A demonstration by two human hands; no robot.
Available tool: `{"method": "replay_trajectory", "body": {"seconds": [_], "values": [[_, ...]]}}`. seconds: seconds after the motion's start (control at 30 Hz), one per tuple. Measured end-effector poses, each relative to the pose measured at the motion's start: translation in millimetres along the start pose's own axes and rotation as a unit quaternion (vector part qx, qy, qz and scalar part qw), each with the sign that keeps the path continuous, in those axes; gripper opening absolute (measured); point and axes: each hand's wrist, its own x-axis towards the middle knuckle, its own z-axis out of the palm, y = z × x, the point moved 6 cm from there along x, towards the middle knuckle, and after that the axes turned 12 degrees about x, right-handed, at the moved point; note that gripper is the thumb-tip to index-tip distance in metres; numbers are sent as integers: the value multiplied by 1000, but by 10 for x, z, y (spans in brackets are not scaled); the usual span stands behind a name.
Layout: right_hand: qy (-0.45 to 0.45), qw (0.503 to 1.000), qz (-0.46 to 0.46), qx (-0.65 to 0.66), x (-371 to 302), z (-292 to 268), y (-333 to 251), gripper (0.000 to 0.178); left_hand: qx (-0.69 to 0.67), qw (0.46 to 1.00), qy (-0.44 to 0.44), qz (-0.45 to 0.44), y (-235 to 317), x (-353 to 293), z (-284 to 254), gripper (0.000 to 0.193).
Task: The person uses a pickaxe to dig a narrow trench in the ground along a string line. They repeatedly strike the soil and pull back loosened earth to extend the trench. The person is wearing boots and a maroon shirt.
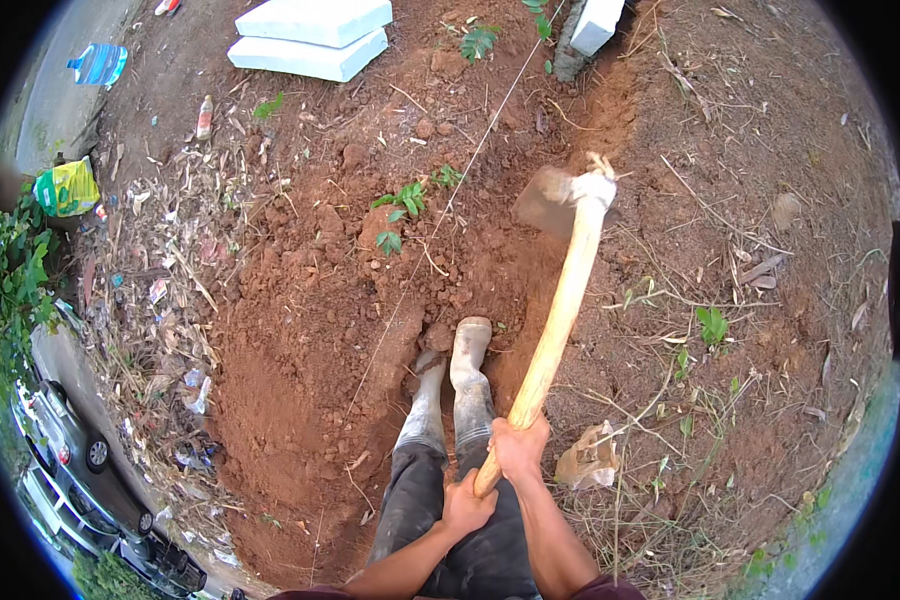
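The left hand (pixel 467 508) and the right hand (pixel 520 447) are both curled firmly around the wooden handle of a hoe (pixel 560 325), the left at its near end, the right just farther up. The hoe runs ahead of the hands, leaning a little right, its blurred blade (pixel 547 203) at the far end. It looks stiff and sturdy, probably heavy at the head; the smooth wood could turn slippery with sweat, so a spread two-handed hold on the lower handle should steer it best.

Ahead of the hands is bare reddish soil (pixel 290 350), loose and clumpy to the left, with a narrow trench (pixel 610 115) beyond the blade. A thin string (pixel 490 125) crosses left of the hoe, and pale boots (pixel 470 350) stand between it and the handle. Right of the hands lies a crumpled brown bag (pixel 587 458); far ahead-left, white slabs (pixel 310 55); well left, parked cars (pixel 70 440).
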Motion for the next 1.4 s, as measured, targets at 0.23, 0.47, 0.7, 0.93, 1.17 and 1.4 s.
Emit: {"method": "replay_trajectory", "body": {"seconds": [0.23,0.47,0.7,0.93,1.17,1.4], "values": [[-10,930,-361,68,695,564,-2463,14,-99,944,83,304,2138,2003,-459,19],[7,963,-263,-51,1739,975,-1162,15,-92,995,-13,46,952,2302,-152,34],[-10,996,86,2,-410,-95,784,23,45,996,-16,-77,-401,-607,-97,41],[-38,992,-115,41,-467,22,-37,32,11,998,12,62,-68,-180,-153,41],[38,948,-254,-187,1263,808,-1187,56,-223,940,-241,92,1053,1771,-331,21],[28,942,-152,-299,1776,880,-32,59,-348,905,-243,-35,100,1849,170,16]]}}
